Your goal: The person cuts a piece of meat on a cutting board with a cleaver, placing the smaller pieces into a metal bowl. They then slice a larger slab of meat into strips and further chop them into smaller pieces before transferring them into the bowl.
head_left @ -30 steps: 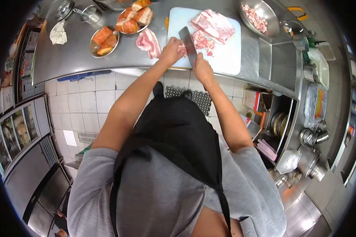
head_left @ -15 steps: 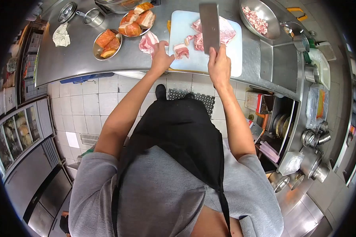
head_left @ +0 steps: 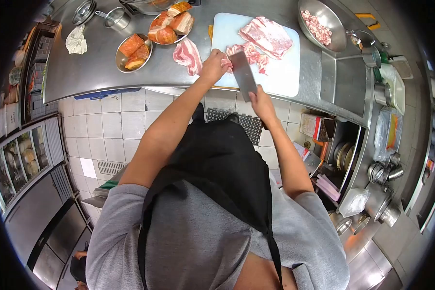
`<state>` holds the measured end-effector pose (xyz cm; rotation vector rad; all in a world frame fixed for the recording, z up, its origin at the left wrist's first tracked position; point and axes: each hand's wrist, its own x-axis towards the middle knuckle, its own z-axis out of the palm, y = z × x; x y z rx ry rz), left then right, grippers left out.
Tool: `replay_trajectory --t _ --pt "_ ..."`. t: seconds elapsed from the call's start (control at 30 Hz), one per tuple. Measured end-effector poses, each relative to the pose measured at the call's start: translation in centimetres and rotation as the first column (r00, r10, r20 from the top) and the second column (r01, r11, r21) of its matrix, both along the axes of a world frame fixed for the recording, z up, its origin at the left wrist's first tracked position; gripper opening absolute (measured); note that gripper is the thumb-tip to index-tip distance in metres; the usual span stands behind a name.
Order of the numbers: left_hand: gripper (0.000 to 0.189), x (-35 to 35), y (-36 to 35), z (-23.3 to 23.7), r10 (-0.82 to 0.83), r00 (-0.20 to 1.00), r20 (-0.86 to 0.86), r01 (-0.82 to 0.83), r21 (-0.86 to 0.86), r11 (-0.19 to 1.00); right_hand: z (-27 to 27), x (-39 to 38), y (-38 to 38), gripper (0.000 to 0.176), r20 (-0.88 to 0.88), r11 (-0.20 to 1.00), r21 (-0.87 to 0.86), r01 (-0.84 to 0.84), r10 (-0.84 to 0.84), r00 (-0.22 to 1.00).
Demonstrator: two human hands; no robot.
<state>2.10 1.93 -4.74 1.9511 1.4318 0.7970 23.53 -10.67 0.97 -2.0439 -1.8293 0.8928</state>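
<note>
My right hand (head_left: 262,103) grips the handle of a cleaver (head_left: 243,76), its wide blade slanting over the lower left of the white cutting board (head_left: 282,79). At the board's left edge, the fingers of my left hand (head_left: 213,66) are closed on a small piece of raw meat (head_left: 226,63), close beside the blade. Cut raw meat (head_left: 257,58) lies just past the blade, and a larger raw slab (head_left: 266,36) rests behind it. Left of the board, a flat slice of raw meat (head_left: 187,56) lies on the steel counter.
Two bowls of orange-brown meat chunks stand on the left, a smaller bowl (head_left: 134,53) and a fuller one (head_left: 171,26). A crumpled cloth (head_left: 76,40) and a small saucepan (head_left: 115,19) are farther left. On the right, a large bowl of diced meat (head_left: 340,41) stands beside a sink (head_left: 349,84).
My left hand has moved right from the slice on the counter to the small piece on the board. The cleaver has come down and toward me, its blade now tilted, uncovering the slab.
</note>
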Motion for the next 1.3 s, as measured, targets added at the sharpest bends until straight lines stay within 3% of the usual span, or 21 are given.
replay_trajectory --t 0.07,0.17,0.2,0.3,0.33,0.43,0.47,0.57,0.67,0.87,0.97,1.1,1.2,1.23,1.27,1.3 --pt "0.038 -0.6 -0.2 -1.1 -0.045 0.998 0.043 0.046 -0.029 0.999 0.8 1.7 -0.6 0.034 -0.058 0.999 -0.049 0.02 -0.023 0.998" --pt "0.04 -1.4 -0.7 0.7 -0.095 0.985 0.147 0.111 -0.109 0.988 2.6 0.6 0.8 0.036 -0.045 0.991 0.063 0.119 -0.116 0.992" --pt "0.049 -1.7 -1.0 0.3 -0.097 0.974 0.206 0.093 0.027 0.995 4.2 -0.1 1.4 0.033 -0.011 0.982 0.104 0.16 -0.159 0.987" --pt "0.058 -3.3 -2.0 1.8 0.135 0.978 0.156 -0.126 -0.068 0.99 8.8 -1.6 3.5 0.025 0.007 0.952 0.24 0.188 -0.195 0.981" --pt "0.058 -3.9 -2.4 3.3 0.19 0.972 0.141 -0.179 -0.088 0.98 10.7 -2.5 4.0 0.022 -0.061 0.917 0.356 0.181 -0.171 0.983" --pt "0.053 -5.0 -2.7 5.3 0.254 0.952 0.173 -0.219 -0.196 0.956 13.8 -5.7 5.3 0.021 -0.178 0.838 0.478 0.262 -0.199 0.964" --pt "0.051 -5.0 -2.4 5.2 0.215 0.963 0.165 -0.19 -0.15 0.97 12.9 -6.8 5.4 0.021 -0.175 0.851 0.428 0.305 -0.253 0.951" --pt "0.047 -3.1 -2.1 3.1 0.078 0.989 0.129 -0.072 -0.05 0.996 -1.3 -7.7 3.7 0.025 0.19 0.998 0.06 0.025 -0.036 0.981" --pt "0.043 -1.6 -0.2 -0.2 -0.069 0.996 0.047 0.065 0.092 0.994 -0.5 -6.8 4.2 0.027 0.133 0.998 0.062 0.02 -0.028 0.991" --pt "0.036 -0.8 -0.3 0.0 0.027 0.999 0.019 -0.026 -0.082 0.996 -2.1 -0.8 -0.7 0.031 -0.035 0.99 0.144 0.005 0.0 0.999" --pt "0.036 -0.9 -0.3 -0.2 0.032 0.998 0.052 -0.025 -0.135 0.991 -1.4 1.9 -1.5 0.032 -0.048 0.988 0.035 0.147 -0.146 0.988" --pt "0.041 -0.9 -0.6 -0.3 0.02 0.995 0.101 -0.002 -0.176 0.984 4.1 0.3 0.8 0.03 -0.058 0.969 0.143 0.201 -0.194 0.979" --pt "0.048 -0.8 -1.2 -0.5 0.056 0.996 0.076 -0.065 0.132 0.989 8.4 -2.0 1.4 0.028 -0.085 0.937 0.216 0.273 -0.261 0.962" --pt "0.048 -0.9 -1.5 0.0 0.138 0.986 0.092 -0.143 0.047 0.989 9.3 -2.7 1.7 0.028 -0.112 0.925 0.233 0.3 -0.282 0.953" --pt "0.049 -1.3 -1.9 0.5 0.22 0.971 0.098 -0.217 -0.041 0.975 10.0 -3.4 2.1 0.028 -0.171 0.865 0.411 0.288 -0.237 0.956" --pt "0.05 -1.8 -2.2 0.8 0.298 0.95 0.094 -0.286 -0.128 0.95 11.3 -4.3 2.7 0.027 -0.213 0.838 0.451 0.307 -0.233 0.949"
